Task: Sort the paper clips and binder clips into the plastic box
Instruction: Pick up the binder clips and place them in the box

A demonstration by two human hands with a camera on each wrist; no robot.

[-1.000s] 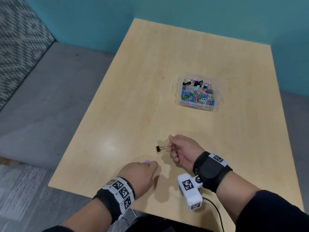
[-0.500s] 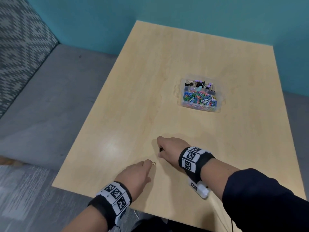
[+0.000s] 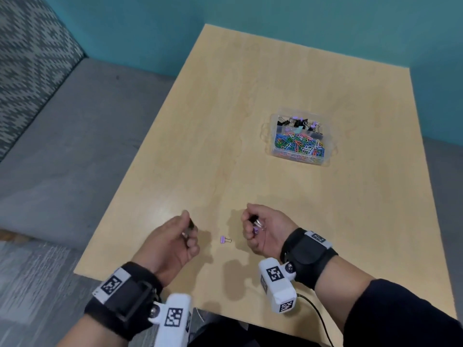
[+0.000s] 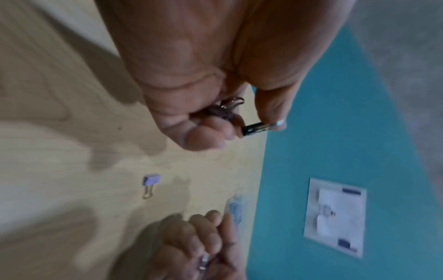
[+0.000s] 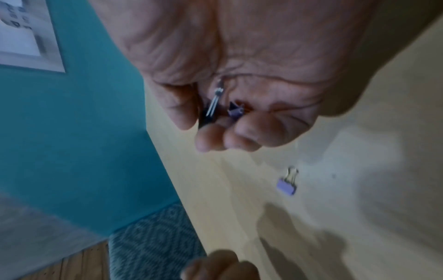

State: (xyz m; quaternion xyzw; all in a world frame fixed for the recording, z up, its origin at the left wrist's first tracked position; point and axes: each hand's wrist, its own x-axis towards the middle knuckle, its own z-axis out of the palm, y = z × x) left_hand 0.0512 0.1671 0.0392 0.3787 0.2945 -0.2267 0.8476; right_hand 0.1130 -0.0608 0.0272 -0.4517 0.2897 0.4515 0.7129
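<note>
Both your hands are curled round binder clips, held just above the near end of the wooden table (image 3: 250,96). Your left hand (image 3: 172,237) pinches a black binder clip (image 4: 254,129) btw thumb and forefinger; in the left wrist view a second clip, purplish w/ silver wire handles (image 4: 224,109), sits tucked deeper in the curled fingers. Your right hand (image 3: 265,229) does much the same: a black clip (image 5: 208,115) w/ its silver handles is gripped btw thumb and forefinger, and a small purple clip (image 5: 236,111) is trapped against the palm by the other fingers. Neither hand touches the tabletop as far as the head view shows.

Btw the two hands, a purple binder clip (image 3: 223,239) lies flat on the table, handles pointing toward your right hand, apart from both.

Farther out, right of centre and well apart from your hands, stands the clear plastic box (image 3: 273,136). Its near compartment holds multicoloured paper clips (image 3: 298,144); its far compartment holds black and purple binder clips (image 3: 298,122).

Beyond the table is a teal wall (image 3: 250,16); on your left, a grey bench seat (image 3: 62,134) w/ a patterned backrest (image 3: 30,53).
</note>
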